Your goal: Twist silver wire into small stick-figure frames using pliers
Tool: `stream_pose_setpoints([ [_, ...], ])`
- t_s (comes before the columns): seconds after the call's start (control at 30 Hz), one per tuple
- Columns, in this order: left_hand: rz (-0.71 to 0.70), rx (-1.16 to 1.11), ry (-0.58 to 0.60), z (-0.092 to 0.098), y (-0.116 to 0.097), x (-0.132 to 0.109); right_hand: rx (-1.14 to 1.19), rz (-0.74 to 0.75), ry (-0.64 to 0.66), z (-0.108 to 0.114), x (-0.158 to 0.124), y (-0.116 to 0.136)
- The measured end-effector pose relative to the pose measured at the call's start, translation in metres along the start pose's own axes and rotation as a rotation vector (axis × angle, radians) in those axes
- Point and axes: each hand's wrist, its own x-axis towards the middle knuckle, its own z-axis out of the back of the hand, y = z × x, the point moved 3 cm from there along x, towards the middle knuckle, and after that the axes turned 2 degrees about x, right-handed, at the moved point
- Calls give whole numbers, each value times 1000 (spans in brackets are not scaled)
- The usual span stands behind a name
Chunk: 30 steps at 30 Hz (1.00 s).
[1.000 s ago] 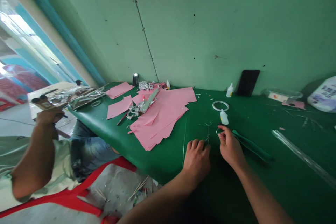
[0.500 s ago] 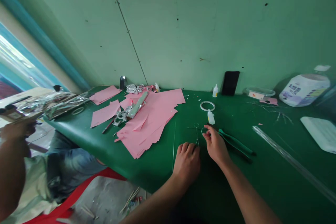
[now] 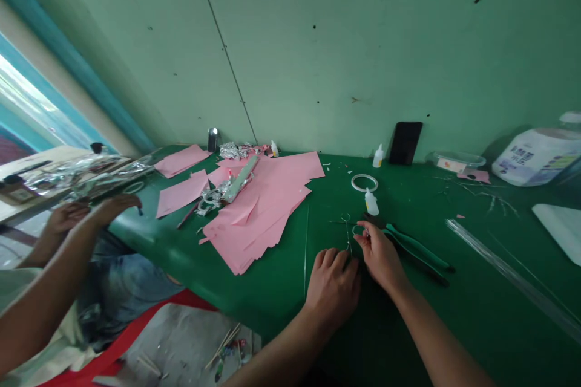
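Just then, your right grip (image 3: 381, 257) stayed clamped on the thin bent wire (image 3: 348, 237), which stood between your hands above the green table (image 3: 272, 299). Your left grip (image 3: 333, 287) stayed curled by the wire's lower end, though whether it was clamped could not be told.

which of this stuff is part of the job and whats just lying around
Likely in use: wire pinched by right hand, left hand beside it, green pliers, glue bottle.

Lying about: pink paper, foil, white ring, clear rods, tub.
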Motion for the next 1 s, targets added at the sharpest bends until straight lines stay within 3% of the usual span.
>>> stream_pose_setpoints([
  [0.13,-41,-17,33,-2,0,0,7,-1,16,1,1,2],
  [0.33,40,17,57,-10,4,0,20,-18,24,1,1,4],
  [0.53,14,31,97,-13,5,2,25,-8,2,2,2,7],
  [0.73,-46,-3,-40,-4,2,0,27,5,-4,2,6,8],
  [0.87,43,-31,-124,0,4,-1,14,-28,-9,4,6,5],
  [1.0,124,-1,-111,-2,8,1,-43,-61,-2,8,5,8],
])
